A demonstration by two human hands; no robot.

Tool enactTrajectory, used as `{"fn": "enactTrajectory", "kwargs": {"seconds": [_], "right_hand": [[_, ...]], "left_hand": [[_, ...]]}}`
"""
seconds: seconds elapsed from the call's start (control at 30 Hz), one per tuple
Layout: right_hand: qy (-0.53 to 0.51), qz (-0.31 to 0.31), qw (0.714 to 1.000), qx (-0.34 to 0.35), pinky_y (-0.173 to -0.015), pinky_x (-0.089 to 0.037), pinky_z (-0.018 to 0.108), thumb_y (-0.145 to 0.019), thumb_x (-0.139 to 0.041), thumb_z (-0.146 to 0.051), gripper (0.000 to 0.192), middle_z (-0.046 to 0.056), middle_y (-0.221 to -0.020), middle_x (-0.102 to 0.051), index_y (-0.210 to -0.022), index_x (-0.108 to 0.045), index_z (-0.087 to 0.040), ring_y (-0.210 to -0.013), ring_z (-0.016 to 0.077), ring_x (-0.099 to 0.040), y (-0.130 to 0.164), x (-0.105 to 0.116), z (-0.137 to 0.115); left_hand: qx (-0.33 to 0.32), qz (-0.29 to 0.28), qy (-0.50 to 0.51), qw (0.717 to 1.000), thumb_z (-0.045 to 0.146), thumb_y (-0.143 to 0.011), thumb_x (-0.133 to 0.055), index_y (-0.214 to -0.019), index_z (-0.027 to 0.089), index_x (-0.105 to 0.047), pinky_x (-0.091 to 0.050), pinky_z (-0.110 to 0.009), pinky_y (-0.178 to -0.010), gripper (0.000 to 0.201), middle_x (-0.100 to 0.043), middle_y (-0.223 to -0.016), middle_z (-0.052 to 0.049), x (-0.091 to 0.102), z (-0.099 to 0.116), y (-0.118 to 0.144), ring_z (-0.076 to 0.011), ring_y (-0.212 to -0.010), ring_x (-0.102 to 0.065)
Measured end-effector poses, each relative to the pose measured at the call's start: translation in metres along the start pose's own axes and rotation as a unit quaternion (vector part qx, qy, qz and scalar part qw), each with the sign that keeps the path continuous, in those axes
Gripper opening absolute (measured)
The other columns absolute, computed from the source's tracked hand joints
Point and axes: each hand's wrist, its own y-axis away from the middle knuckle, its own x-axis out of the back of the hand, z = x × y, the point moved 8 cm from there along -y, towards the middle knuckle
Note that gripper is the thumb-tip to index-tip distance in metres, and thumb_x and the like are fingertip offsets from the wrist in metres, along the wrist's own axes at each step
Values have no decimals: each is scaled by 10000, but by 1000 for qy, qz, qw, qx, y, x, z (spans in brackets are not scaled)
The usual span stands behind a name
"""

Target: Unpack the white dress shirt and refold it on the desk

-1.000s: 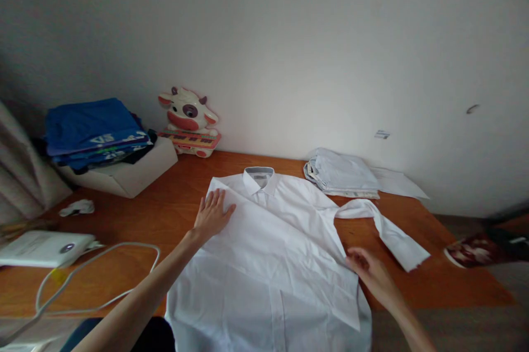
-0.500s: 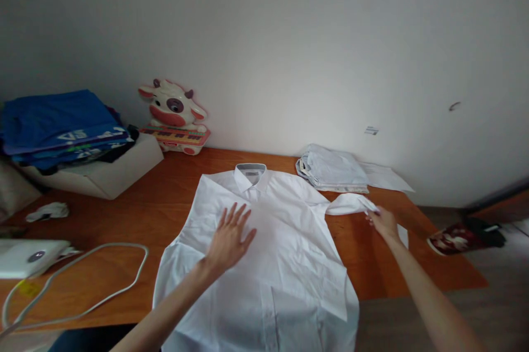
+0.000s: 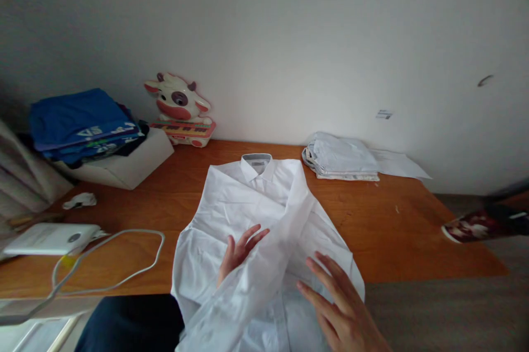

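Note:
A white collared shirt (image 3: pixel 231 198) lies on the wooden table with its collar toward the wall. Both its sleeves are laid across the front, and the right-hand one slants down to the lower left. My left hand (image 3: pixel 242 253) is at the middle of the shirt, palm turned up and fingers spread, with the slanting sleeve passing over its wrist and forearm. Over the shirt's lower right, my right hand (image 3: pixel 336 302) hovers near the sleeve, its fingers apart and nothing in them.
Folded pale clothes (image 3: pixel 341 156) lie at the back by the wall. A cow toy keyboard (image 3: pixel 182 112) stands left of them, beside a white box (image 3: pixel 136 162) of blue clothes. A power bank (image 3: pixel 52 239) with a looped cable (image 3: pixel 159 253) sits left. A dark red cup (image 3: pixel 475 225) is at right.
The right-hand sleeve, earlier stretched out to the right in my right hand, now lies across the shirt. My right hand has let go. My left hand has turned palm up under the sleeve.

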Motion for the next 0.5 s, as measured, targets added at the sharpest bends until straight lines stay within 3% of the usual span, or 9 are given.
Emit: {"fn": "enactTrajectory", "kwargs": {"seconds": [0.1, 0.2, 0.3, 0.37, 0.5], "right_hand": [[-44, 2, 998, -33, -1190, -528, 488, -931, -512, -16, 622, 42, -1632, -509, -1465, -628, -312, -1526, 294, -454, 8, -34, -1], [-77, 13, 992, -104, -1163, -549, 490, -986, -489, -62, 533, 60, -1510, -605, -1436, -626, -313, -1443, 273, -537, 10, -53, 24], [-86, 26, 984, -154, -1140, -552, 515, -1013, -485, -102, 480, 76, -1440, -635, -1425, -614, -313, -1369, 277, -589, 1, -55, 54], [-83, 29, 982, -169, -1119, -552, 523, -1008, -497, -108, 458, 85, -1393, -654, -1408, -618, -297, -1316, 282, -617, -9, -53, 67], [-70, 15, 983, -172, -1051, -566, 515, -969, -537, -91, 455, 79, -1292, -698, -1367, -642, -284, -1202, 287, -656, -27, -59, 71]], "left_hand": [[78, 65, 211, 972, 780, -983, -405, -1554, 244, -550, -230, -627, -1286, 796, -473, -1665, -156, 18, -20, 49, -408, -1588, -328], [124, 139, 235, 954, 791, -925, -527, -1468, 283, -620, -355, -646, -1202, 750, -490, -1649, -157, 24, -55, 99, -435, -1558, -371], [108, 218, 44, 969, 693, -822, -754, -1379, 269, -633, -538, -562, -1021, 710, -580, -1552, -193, 27, -81, 133, -430, -1351, -601], [67, 261, -135, 953, 627, -737, -857, -1344, 245, -630, -577, -499, -960, 752, -657, -1450, -204, 23, -89, 145, -397, -1212, -687], [51, 248, -315, 915, 691, -654, -859, -1250, 228, -699, -599, -482, -953, 771, -771, -1247, -171, -5, -115, 143, -389, -1112, -742]]}}
